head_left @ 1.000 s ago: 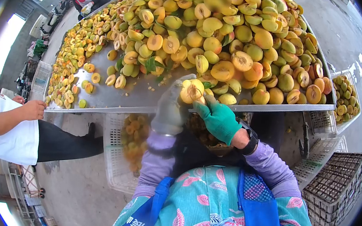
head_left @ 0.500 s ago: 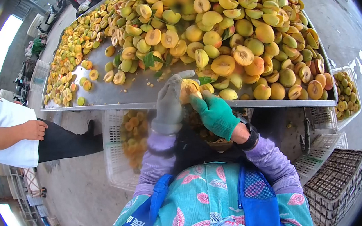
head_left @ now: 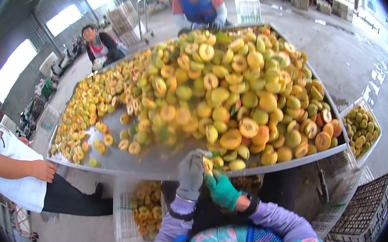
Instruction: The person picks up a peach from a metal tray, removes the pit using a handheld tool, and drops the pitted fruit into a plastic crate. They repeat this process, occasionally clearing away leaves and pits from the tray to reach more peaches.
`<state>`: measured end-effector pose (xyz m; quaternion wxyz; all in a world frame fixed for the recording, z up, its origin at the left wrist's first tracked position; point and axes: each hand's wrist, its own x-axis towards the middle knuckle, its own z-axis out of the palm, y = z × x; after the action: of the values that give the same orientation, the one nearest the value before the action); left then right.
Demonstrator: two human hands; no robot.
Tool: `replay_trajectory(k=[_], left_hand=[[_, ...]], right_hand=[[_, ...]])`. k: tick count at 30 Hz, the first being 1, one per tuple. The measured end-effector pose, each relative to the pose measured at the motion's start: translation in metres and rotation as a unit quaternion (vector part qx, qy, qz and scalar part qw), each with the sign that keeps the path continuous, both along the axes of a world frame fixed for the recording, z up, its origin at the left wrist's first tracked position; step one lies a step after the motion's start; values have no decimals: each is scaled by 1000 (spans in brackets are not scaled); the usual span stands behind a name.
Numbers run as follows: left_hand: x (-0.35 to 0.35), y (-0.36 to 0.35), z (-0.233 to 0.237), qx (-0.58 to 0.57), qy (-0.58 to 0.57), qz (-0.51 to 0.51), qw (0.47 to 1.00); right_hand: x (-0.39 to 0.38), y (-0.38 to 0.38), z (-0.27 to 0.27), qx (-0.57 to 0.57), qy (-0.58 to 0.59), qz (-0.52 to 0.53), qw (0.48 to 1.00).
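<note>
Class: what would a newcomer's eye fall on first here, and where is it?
Probably the heap of yellow-green fruit, many pieces halved, on the metal table in the middle of the view. Next, perhaps, the green-gloved right hand at the table's near edge, beside the grey-gloved left hand, with a piece of fruit between them.

"What's different on my feed?"

"My view tips higher: a person in blue [head_left: 197, 7] now shows beyond the far edge of the tray [head_left: 121, 159], out of frame before."

"And down low?"

"I've lost the white lettering on the blue strap."

"The hands?"

"Between left hand [head_left: 192, 172] and right hand [head_left: 223, 190], the fruit [head_left: 208, 166], broad and round a second ago, shows only a narrow strip."
</note>
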<state>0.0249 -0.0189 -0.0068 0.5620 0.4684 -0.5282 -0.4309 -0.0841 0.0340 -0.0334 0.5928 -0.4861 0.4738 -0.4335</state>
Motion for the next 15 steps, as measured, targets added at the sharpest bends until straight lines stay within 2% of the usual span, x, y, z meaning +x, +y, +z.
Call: replay_trajectory(k=[1, 3, 4, 6, 7, 8, 9, 11, 12, 15], left_hand=[[-3, 1, 10, 16, -25, -11, 1000], [-7, 0, 25, 43, -106, -21, 993], [-7, 2, 28, 63, -147, -23, 987], [-8, 4, 19, 54, -114, -15, 992], [-7, 3, 13, 51, -99, -13, 994], [-4, 2, 8, 54, -66, -43, 995], [-2, 2, 8, 36, -93, -44, 994], [2, 2, 10, 1, -142, -45, 989], [6, 4, 14, 17, -164, -69, 984], [8, 7, 30, 120, 69, -148, 979]], right_hand=[[4, -5, -26, -56, 11, -6, 998], [2, 2, -4, -142, 12, -47, 989], [1, 0, 1, -112, -17, -48, 992], [0, -3, 7, -50, -78, -49, 995], [-12, -4, 29, 72, -107, -1, 992], [-20, -11, 25, 79, -43, 21, 996], [-26, -19, 15, 87, 24, 44, 995], [-28, -33, -5, 18, -28, -36, 999], [-27, -35, -10, -17, -55, -75, 996], [-37, -35, 6, -32, -16, -108, 993]])
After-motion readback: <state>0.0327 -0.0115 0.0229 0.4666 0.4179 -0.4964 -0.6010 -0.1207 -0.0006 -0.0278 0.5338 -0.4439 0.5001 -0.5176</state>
